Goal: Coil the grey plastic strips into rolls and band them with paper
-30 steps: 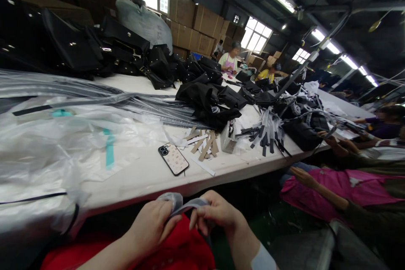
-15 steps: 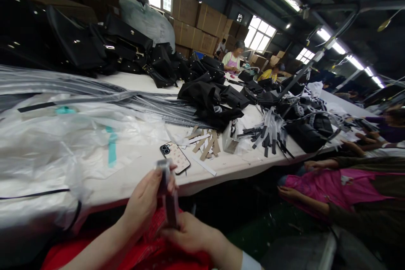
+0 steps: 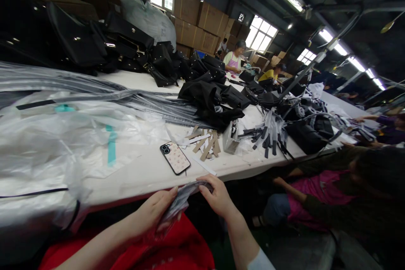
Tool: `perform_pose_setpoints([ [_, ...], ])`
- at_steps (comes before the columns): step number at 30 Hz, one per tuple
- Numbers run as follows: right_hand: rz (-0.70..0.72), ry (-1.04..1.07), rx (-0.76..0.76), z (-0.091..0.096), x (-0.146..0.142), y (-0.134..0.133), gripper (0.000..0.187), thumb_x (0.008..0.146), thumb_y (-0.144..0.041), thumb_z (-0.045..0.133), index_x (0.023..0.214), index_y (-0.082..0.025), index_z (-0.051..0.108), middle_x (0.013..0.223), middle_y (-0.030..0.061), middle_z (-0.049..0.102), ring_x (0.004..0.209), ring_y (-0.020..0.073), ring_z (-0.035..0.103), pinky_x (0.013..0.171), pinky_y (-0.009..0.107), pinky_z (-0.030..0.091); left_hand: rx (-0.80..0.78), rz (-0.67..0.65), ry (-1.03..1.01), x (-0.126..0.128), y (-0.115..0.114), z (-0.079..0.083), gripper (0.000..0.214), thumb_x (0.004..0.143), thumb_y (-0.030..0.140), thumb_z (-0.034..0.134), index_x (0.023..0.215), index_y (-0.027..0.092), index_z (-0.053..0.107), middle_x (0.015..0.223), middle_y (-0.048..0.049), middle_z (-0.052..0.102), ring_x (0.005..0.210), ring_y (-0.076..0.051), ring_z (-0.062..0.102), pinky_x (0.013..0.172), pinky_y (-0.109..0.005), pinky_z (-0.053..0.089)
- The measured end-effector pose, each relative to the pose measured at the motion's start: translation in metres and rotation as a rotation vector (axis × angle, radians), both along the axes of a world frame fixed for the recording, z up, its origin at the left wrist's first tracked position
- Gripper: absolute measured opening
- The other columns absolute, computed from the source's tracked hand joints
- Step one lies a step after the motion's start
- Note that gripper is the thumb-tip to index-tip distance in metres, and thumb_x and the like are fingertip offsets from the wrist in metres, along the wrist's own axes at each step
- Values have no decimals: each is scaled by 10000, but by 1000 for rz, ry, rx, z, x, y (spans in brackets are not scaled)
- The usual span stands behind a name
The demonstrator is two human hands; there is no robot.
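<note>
My left hand (image 3: 155, 214) and my right hand (image 3: 217, 196) are both closed on a grey strap in clear plastic wrap (image 3: 180, 202), held slantwise over my red lap just below the front edge of the white table (image 3: 148, 173). The left hand grips its lower end, the right pinches its upper end. A phone in a patterned case (image 3: 175, 158) lies on the table just beyond my hands.
Clear plastic sheeting (image 3: 47, 135) covers the table's left. Cardboard strips (image 3: 205, 142), black strap pieces (image 3: 268, 133) and heaps of black bags (image 3: 209, 97) lie further along. A person in pink (image 3: 310, 194) bends low at my right; other workers sit beyond.
The strap stood upright between my hands half a second ago; now it lies slanted, my right hand has risen to its upper end. The person in pink has bent further down.
</note>
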State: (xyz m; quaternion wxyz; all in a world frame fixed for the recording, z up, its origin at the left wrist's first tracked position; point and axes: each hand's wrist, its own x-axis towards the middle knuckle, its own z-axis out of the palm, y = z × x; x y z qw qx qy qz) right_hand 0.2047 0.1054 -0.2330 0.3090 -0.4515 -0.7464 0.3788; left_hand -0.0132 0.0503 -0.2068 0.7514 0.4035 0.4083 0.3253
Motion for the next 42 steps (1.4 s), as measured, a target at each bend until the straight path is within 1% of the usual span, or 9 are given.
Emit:
perform_pose_setpoints([
  [10, 178, 173, -344, -27, -27, -23, 432, 885, -505, 528, 1114, -154, 632, 768, 21, 626, 682, 143, 556, 672, 255, 467, -164, 320, -279, -13, 25, 17, 591, 892, 603, 382, 705, 104, 638, 325, 93, 285, 277, -71, 300, 361, -201, 368],
  [13, 214, 113, -477, -35, -52, -46, 371, 890, -475, 526, 973, -148, 681, 674, -1, 582, 598, 114, 518, 609, 227, 440, -1, 491, -267, -16, 42, 18, 486, 876, 566, 472, 880, 107, 634, 475, 56, 468, 426, -101, 461, 501, -235, 462],
  [16, 381, 169, -688, -31, -67, -62, 430, 908, -506, 481, 943, -130, 687, 553, -32, 507, 480, 78, 463, 521, 196, 401, 351, 697, 134, -18, 54, 1, 413, 836, 544, 542, 894, 140, 606, 733, -36, 627, 701, -187, 604, 701, -302, 492],
  [20, 378, 457, -731, -9, -56, -49, 510, 869, -573, 525, 927, -89, 674, 521, -24, 519, 430, 57, 441, 446, 168, 340, 764, 457, 813, -18, 45, -33, 313, 873, 452, 429, 712, 207, 539, 643, -53, 583, 619, -240, 574, 621, -344, 443],
  [24, 319, 486, -725, 7, -33, -20, 507, 825, -590, 572, 795, -91, 655, 453, -32, 511, 336, 47, 380, 384, 172, 286, 980, 180, 959, -13, 24, -40, 293, 855, 450, 431, 687, 223, 509, 631, -43, 574, 603, -229, 542, 587, -320, 407],
  [27, 246, 290, -625, 9, -22, -3, 487, 803, -599, 581, 749, -121, 654, 456, -29, 527, 350, 73, 414, 396, 194, 325, 827, 32, 803, -9, 16, -32, 350, 864, 487, 457, 668, 209, 541, 623, -26, 583, 592, -193, 526, 579, -282, 374],
  [33, -10, -250, -9, 6, -18, 15, 293, 870, -439, 575, 799, -193, 718, 811, 49, 699, 807, 166, 610, 743, 264, 431, 111, -30, 169, -5, 19, -30, 618, 877, 663, 300, 647, 171, 594, 378, 44, 410, 346, -113, 354, 392, -227, 303],
  [35, 29, -260, -46, 0, -20, 15, 390, 916, -479, 485, 785, -183, 703, 675, 32, 666, 687, 142, 596, 669, 248, 423, -60, 29, -22, -6, 23, -32, 647, 866, 688, 292, 647, 164, 602, 320, 69, 340, 289, -96, 289, 360, -219, 317],
  [42, 255, 144, -712, -23, -24, 6, 699, 849, -763, 264, 666, -152, 550, 358, -46, 433, 272, 74, 335, 319, 188, 238, -298, 58, -457, -15, 35, -22, 624, 921, 608, 315, 644, 125, 598, 298, 102, 256, 252, -48, 180, 357, -183, 364],
])
